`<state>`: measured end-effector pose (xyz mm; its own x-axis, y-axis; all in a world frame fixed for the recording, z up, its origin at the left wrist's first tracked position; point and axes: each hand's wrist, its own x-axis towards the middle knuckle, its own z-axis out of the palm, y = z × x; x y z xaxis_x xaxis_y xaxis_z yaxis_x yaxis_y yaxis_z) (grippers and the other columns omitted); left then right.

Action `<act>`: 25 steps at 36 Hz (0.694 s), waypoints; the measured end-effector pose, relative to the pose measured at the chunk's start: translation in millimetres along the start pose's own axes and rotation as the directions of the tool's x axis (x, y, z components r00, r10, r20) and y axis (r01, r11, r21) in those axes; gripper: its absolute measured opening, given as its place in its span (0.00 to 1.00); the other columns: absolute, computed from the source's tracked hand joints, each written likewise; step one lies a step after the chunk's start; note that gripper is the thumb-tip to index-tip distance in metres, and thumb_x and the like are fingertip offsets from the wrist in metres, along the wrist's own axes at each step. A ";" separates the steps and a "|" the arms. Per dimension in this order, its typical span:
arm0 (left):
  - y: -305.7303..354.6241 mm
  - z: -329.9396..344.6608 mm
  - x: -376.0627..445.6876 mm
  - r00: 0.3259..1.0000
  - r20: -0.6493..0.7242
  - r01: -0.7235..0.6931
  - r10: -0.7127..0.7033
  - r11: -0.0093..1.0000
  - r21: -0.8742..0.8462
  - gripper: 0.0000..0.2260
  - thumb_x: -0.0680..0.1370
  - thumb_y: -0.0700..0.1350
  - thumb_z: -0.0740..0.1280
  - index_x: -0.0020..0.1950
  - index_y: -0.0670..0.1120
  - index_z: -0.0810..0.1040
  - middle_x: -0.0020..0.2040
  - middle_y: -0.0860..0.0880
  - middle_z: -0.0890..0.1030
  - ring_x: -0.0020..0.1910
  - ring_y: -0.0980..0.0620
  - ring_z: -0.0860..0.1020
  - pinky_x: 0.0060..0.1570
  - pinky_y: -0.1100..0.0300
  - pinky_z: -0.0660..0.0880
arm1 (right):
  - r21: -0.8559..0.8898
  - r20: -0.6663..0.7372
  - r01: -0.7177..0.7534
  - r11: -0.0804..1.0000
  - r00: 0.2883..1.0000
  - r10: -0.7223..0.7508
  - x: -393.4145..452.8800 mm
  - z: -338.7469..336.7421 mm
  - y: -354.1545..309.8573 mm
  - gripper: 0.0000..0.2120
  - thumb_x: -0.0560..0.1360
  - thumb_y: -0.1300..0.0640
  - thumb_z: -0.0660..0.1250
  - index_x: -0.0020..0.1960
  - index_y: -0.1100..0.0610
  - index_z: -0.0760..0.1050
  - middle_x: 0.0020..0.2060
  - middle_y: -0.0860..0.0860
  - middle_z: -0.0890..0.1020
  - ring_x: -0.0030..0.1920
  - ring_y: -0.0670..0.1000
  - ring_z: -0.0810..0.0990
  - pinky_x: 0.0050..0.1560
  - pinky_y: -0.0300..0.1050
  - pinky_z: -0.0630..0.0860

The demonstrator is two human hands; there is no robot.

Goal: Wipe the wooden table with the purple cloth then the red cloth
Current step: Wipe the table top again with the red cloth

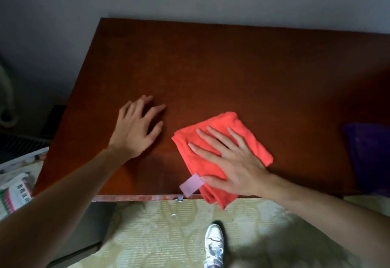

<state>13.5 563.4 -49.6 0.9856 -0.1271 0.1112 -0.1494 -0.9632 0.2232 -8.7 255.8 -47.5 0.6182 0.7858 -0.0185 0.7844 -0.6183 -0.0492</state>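
Under right hand (234, 162): red cloth (219, 137), folded, pinned flat by straight fingers, no curl; near corner overhanging table (211, 67) front edge. Left hand (135, 128) open, bare wood. Purple cloth (367, 153) far right, apart.

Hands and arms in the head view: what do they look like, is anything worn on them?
Both the left hand and the right hand are bare: no gloves, rings, watch or bracelets show. Both forearms are uncovered as far as the picture's edge, with no sleeve in sight. No markings are visible.
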 end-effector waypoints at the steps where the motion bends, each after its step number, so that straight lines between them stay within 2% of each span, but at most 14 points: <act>1: -8.2 -2.1 1.2 1.000 0.009 0.015 -0.015 1.000 0.015 0.24 0.79 0.58 0.54 0.73 0.52 0.71 0.73 0.42 0.68 0.75 0.42 0.65 0.72 0.45 0.56 | 0.001 0.011 0.049 0.999 0.999 -0.049 3.2 -0.8 6.9 0.36 0.80 0.30 0.54 0.84 0.39 0.49 0.84 0.48 0.48 0.84 0.51 0.45 0.79 0.66 0.51; 5: -29.3 -4.8 5.3 0.995 0.049 0.083 -0.084 0.996 0.018 0.24 0.81 0.60 0.51 0.76 0.56 0.66 0.75 0.42 0.64 0.77 0.44 0.61 0.74 0.44 0.53 | 0.031 0.027 0.213 0.977 0.976 -0.214 33.1 -6.7 43.7 0.34 0.81 0.33 0.57 0.83 0.39 0.53 0.84 0.47 0.51 0.84 0.50 0.47 0.81 0.63 0.47; 10: -32.5 -0.3 5.1 0.995 0.057 0.086 -0.086 0.996 0.007 0.24 0.82 0.60 0.50 0.78 0.58 0.62 0.76 0.43 0.64 0.79 0.47 0.58 0.77 0.47 0.51 | 0.010 0.044 0.297 0.955 0.954 -0.298 98.1 -7.4 99.4 0.32 0.81 0.33 0.55 0.83 0.40 0.55 0.84 0.47 0.52 0.84 0.51 0.50 0.81 0.61 0.47; 14: -34.9 -1.7 8.2 0.993 0.081 0.086 -0.085 0.996 -0.014 0.24 0.82 0.60 0.49 0.78 0.60 0.60 0.77 0.44 0.63 0.80 0.50 0.55 0.78 0.47 0.51 | -0.003 0.037 0.237 0.972 0.971 -0.236 156.8 -12.7 142.7 0.33 0.81 0.32 0.51 0.83 0.40 0.53 0.84 0.48 0.52 0.83 0.52 0.51 0.80 0.62 0.47; 19: -35.6 -2.7 9.6 0.993 0.089 0.083 -0.080 0.996 -0.027 0.23 0.83 0.59 0.51 0.79 0.59 0.61 0.77 0.44 0.64 0.81 0.52 0.53 0.78 0.46 0.52 | -0.009 0.045 0.112 0.994 0.993 -0.111 234.6 -19.1 196.3 0.34 0.81 0.29 0.45 0.84 0.41 0.52 0.84 0.48 0.54 0.83 0.53 0.55 0.78 0.63 0.54; 25: -34.8 -2.0 10.0 0.992 0.097 0.079 -0.077 0.997 -0.012 0.23 0.83 0.59 0.51 0.79 0.58 0.60 0.78 0.45 0.63 0.81 0.52 0.51 0.77 0.44 0.53 | 0.008 0.054 0.020 1.000 0.998 -0.020 303.1 -26.9 243.9 0.35 0.80 0.28 0.44 0.84 0.40 0.50 0.84 0.48 0.53 0.83 0.54 0.54 0.78 0.61 0.50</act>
<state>28.4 596.2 -54.4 0.9972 -0.0749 -0.0012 -0.0724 -0.9673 0.2431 371.4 342.7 -38.2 0.5987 0.7978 -0.0716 0.7960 -0.6025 -0.0574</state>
